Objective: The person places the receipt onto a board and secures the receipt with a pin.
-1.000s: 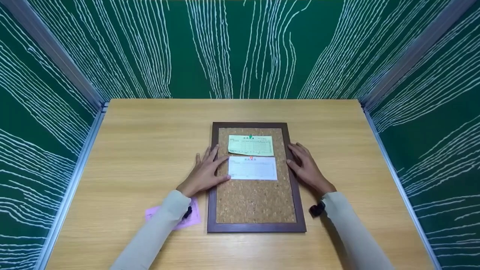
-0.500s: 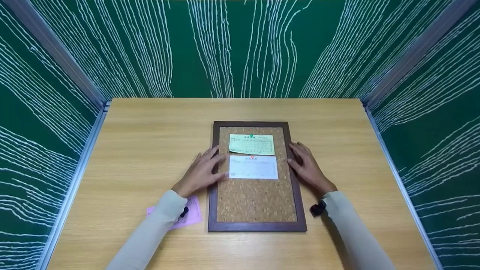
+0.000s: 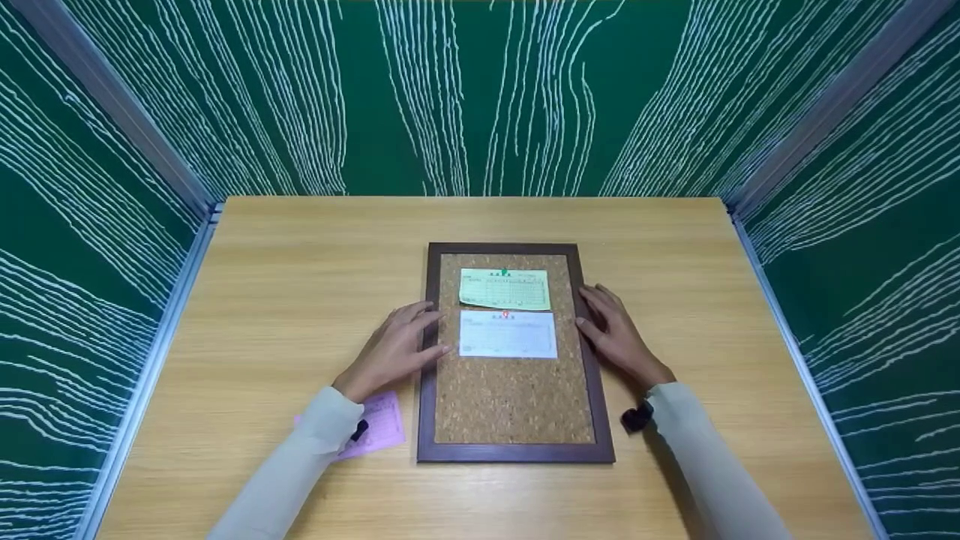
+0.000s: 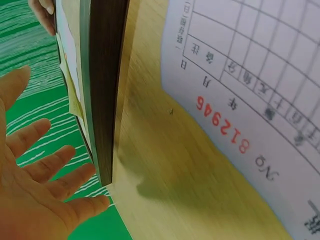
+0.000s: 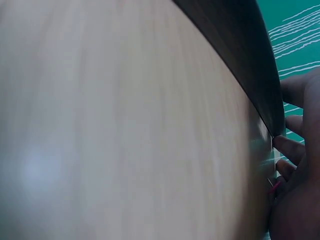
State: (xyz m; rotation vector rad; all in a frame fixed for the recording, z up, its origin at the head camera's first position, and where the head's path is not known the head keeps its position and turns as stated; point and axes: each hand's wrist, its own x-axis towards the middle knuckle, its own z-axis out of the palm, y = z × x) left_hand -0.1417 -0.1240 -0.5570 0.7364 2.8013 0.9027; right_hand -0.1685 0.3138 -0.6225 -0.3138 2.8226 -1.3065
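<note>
A cork board [image 3: 514, 401] in a dark brown frame lies on the table. A green push pin [image 3: 504, 273] holds a pale green printed slip [image 3: 504, 290] to its upper half. Directly below, a white printed slip [image 3: 508, 336] has a red push pin [image 3: 505, 315] at its top edge. My left hand [image 3: 394, 341] is at the frame's left side, fingers spread and holding nothing; in the left wrist view the fingers [image 4: 60, 165] are extended beside the frame. My right hand [image 3: 619, 334] rests with its fingertips against the frame's right side.
A pink printed slip [image 3: 380, 425] lies on the table [image 3: 262, 300], partly covered by my left forearm. Green panels with wavy white lines [image 3: 405, 97] stand behind and at both sides of the table.
My left hand has drawn back leftward from the white slip to the frame's left edge, showing more cork. My right hand and the board stay nearly as they were.
</note>
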